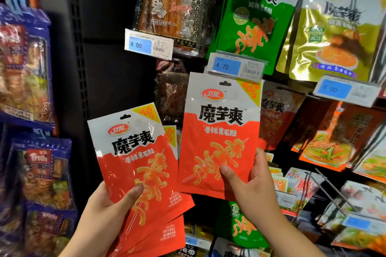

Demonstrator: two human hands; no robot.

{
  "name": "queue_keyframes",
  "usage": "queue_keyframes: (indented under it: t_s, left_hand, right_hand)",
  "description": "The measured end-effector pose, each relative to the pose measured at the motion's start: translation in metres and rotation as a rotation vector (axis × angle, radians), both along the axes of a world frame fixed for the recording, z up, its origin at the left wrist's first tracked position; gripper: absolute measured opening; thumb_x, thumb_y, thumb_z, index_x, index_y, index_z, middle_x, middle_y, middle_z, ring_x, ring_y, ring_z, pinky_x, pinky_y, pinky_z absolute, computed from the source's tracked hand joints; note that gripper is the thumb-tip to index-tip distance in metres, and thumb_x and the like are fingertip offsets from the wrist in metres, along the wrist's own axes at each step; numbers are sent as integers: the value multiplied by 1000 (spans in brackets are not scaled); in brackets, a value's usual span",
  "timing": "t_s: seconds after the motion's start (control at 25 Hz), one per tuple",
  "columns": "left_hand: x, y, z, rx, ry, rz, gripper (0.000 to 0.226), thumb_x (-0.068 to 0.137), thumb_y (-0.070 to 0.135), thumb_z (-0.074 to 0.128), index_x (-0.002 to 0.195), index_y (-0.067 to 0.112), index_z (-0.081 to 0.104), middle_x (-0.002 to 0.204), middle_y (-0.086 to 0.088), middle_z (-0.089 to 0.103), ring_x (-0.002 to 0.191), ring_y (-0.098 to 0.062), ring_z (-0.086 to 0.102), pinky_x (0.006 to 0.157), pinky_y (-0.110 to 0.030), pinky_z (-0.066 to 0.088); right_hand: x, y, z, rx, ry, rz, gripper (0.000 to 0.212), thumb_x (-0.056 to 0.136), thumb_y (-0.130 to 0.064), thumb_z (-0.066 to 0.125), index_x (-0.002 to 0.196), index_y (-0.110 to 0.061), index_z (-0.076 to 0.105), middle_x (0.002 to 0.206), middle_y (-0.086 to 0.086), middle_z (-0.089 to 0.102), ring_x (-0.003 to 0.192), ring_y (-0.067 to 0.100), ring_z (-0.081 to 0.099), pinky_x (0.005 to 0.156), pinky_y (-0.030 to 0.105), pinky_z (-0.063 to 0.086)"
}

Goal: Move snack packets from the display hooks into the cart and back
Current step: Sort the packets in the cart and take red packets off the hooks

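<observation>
On my feed the body showed as two bare hands. The left hand [108,208] came in at about seven o'clock, the right hand [250,190] at about five. Each ran into a bare arm: the left forearm [83,242] met the bottom edge at seven, the right forearm [292,240] at five, uncovered all the way down. The left thumb [134,191] and right thumb [226,171] were rounded at the tip, nails short as far as I could tell.
</observation>
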State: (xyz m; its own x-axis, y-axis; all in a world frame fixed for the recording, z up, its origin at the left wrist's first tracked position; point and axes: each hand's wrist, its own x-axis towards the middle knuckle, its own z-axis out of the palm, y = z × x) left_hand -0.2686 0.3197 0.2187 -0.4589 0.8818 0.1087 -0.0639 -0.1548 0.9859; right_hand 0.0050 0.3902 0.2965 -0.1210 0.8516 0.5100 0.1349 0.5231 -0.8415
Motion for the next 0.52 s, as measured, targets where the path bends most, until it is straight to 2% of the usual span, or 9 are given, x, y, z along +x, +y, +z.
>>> queue_keyframes:
  t_s: [0.2, 0.32, 0.4, 0.52]
  left_hand:
    - [-3, -2, 3, -7, -22, 4, 35, 65, 54, 83, 98, 51, 72, 98, 6, 81, 83, -17, 80, 73, -40, 59]
    - [-3, -4, 7, -8, -34, -7, 33, 66, 53, 83, 98, 50, 72, 99, 4, 81, 84, -20, 80, 73, -42, 60]
    - [-2, -5, 10, -15, -52, -17, 33, 68, 51, 83, 99, 48, 72, 98, 4, 81, 83, -21, 80, 70, -41, 60]
    - [1, -6, 13, -12, -57, -15, 36, 72, 46, 83, 105, 39, 72, 97, 4, 81, 80, -20, 80, 61, -30, 61]
  right_hand:
    - [0, 12, 4, -11, 13, -80, 45, 86, -22, 77, 119, -39, 50, 113, -18, 70, 107, 2, 67, 91, 22, 55]
    - [-2, 22, 8, -30, 31, -64, 44, 88, -17, 77, 119, -35, 51, 112, -16, 71, 108, 5, 68, 92, 26, 54]
    - [-3, 26, 7, -40, 36, -31, 44, 88, -16, 77, 119, -35, 51, 113, -17, 71, 108, 5, 69, 88, 21, 55]
    - [-4, 29, 5, -56, 39, -20, 43, 89, -19, 77, 120, -35, 52, 115, -18, 71, 107, 3, 69, 84, 15, 55]
